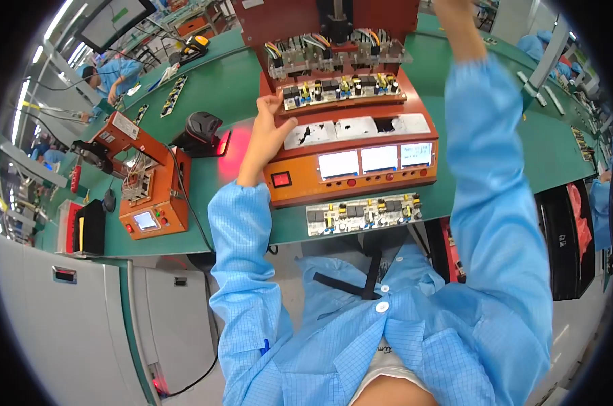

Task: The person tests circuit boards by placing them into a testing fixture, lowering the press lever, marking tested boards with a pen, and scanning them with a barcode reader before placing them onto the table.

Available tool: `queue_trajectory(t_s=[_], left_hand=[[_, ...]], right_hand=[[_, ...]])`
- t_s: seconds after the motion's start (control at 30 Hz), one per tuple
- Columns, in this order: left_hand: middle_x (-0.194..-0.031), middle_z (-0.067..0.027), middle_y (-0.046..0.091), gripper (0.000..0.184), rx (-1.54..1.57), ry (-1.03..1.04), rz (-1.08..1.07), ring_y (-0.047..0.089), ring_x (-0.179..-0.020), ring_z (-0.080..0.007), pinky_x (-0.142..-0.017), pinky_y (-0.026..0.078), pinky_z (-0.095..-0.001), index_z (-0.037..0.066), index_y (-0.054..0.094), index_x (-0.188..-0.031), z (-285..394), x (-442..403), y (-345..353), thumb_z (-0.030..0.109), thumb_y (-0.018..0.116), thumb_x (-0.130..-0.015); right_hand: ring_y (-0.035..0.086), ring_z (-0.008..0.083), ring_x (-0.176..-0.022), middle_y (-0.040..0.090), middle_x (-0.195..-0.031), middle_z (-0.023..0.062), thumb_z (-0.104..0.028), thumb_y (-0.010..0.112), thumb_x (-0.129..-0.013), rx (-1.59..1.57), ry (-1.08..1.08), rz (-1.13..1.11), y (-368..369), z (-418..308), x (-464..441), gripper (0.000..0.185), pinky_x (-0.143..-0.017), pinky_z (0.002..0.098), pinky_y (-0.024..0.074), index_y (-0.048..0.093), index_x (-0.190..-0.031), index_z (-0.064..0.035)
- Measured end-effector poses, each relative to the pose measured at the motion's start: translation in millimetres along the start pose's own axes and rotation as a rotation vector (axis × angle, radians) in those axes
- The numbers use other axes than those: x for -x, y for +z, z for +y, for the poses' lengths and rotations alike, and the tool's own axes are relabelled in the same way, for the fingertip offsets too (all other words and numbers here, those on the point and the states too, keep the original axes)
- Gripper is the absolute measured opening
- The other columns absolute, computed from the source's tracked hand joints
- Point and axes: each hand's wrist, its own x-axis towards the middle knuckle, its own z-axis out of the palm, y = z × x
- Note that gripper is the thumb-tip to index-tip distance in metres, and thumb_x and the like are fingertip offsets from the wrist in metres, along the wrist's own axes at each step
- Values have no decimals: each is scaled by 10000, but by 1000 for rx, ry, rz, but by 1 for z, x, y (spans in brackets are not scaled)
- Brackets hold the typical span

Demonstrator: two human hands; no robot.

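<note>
My left hand (268, 132) is at the left end of the orange test machine (298, 184), its fingers apart and touching the left edge of the holder. In that holder lies a circuit board (340, 91) with capacitors and coils, under a clear fixture plate (333, 62) with bundled wires. My right hand (457, 27) is raised at the top edge, beside the machine's red upper frame; its fingers are cut off by the view. A second circuit board (364, 214) lies on the green table in front of the machine, below three lit screens.
A smaller orange device (155, 196) stands at the left, beside a black scanner (203, 134) with a red glow. More boards (174, 96) lie at the back left. A black bin (565, 237) is at the right. Other people (117, 73) sit in the background.
</note>
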Motion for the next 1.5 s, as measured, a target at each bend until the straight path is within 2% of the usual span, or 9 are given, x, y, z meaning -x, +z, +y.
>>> queue_trajectory(t_s=[0.1, 0.27, 0.37, 0.6, 1.1, 1.2, 1.3, 1.37, 1.5], left_hand=[[-1346, -332, 481, 548, -11, 19, 11, 450, -1331, -361, -1086, 325, -358, -13, 321, -1231, 4, 10, 5, 75, 676, -824], [-1318, -308, 501, 548, -49, -34, -8, 452, -1324, -365, -1091, 325, -373, -11, 322, -1244, 25, 5, 1, 63, 664, -823], [-1320, -308, 498, 547, -82, -26, -15, 446, -1329, -366, -1096, 321, -377, -8, 322, -1248, 20, 6, 4, 56, 656, -820], [-1313, -326, 507, 584, -85, -54, 19, 448, -1325, -398, -1094, 327, -391, -5, 326, -1246, 20, 2, 2, 108, 655, -778], [-1368, -306, 487, 570, -88, -72, 31, 420, -1353, -376, -1110, 300, -393, -8, 331, -1236, 14, -3, 7, 86, 642, -768], [-1358, -307, 490, 563, -143, -80, 27, 440, -1323, -390, -1088, 333, -406, -13, 339, -1231, 13, -5, 5, 86, 645, -770], [-1319, -295, 502, 558, -290, 40, 24, 470, -1274, -402, -1058, 367, -427, -20, 341, -1241, -2, 6, 5, 75, 636, -776], [-1289, -280, 506, 561, -226, 30, 41, 482, -1244, -408, -1057, 366, -435, -21, 338, -1256, 18, 18, 5, 65, 628, -782], [-1332, -262, 433, 576, -307, 10, 193, 418, -1291, -404, -1101, 315, -436, -44, 316, -1292, 61, 51, 15, 37, 601, -798]], right_hand=[[644, 174, -910, 695, -972, 145, -117, 597, -922, -87, 142, 48, -76, 7, 98, 168, -719, 266, 459, 484, -820, -45], [668, 241, -1049, 684, -913, 123, 31, 626, -820, -35, 906, -374, -105, 27, 231, 182, -781, 303, 499, 463, -836, -47], [646, 273, -1120, 654, -927, 136, -1, 677, -797, -40, 823, -634, -96, 28, 253, 246, -815, 306, 482, 438, -846, -37], [567, 281, -1245, 633, -935, 156, -31, 671, -766, -2, 816, -741, -99, 13, 239, 280, -838, 314, 456, 399, -833, -38], [496, 308, -1314, 630, -955, 150, -13, 665, -741, -177, 914, -694, -103, 13, 236, 298, -877, 291, 446, 374, -792, -51], [576, 265, -1227, 632, -953, 144, -4, 656, -743, -152, 916, -719, -105, 13, 236, 288, -897, 297, 451, 376, -792, -50], [628, 164, -946, 651, -914, 108, 0, 637, -765, -121, 796, -765, -107, 16, 236, 265, -815, 276, 467, 379, -790, -56], [550, 122, -808, 626, -826, 67, -9, 636, -783, -55, 774, -588, -108, 19, 231, 260, -737, 261, 451, 382, -790, -62], [519, 116, -699, 686, -1120, 205, -21, 556, -901, -81, 226, -186, -88, -21, 135, 220, -661, 245, 425, 380, -777, -68]])
